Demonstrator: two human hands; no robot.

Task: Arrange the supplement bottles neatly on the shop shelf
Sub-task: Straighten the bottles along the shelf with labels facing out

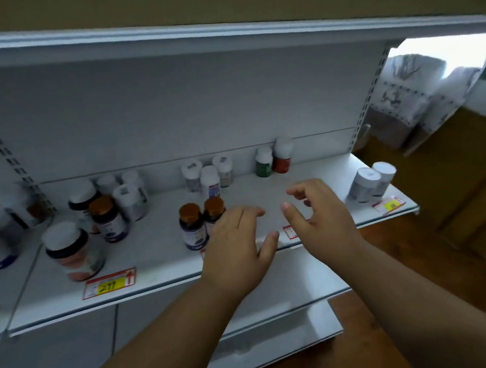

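Hovering empty, fingers loose: left hand (235,244), right hand (318,206); two brown-capped bottles (202,222) beside left.

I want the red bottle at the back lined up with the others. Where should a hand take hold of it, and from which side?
Best guess: grip the red-labelled bottle with the white cap round its cap, from above and its right. It stands upright, the green-labelled bottle crowds its left side, and the back panel sits close behind. The right hand, open and empty, is nearer.
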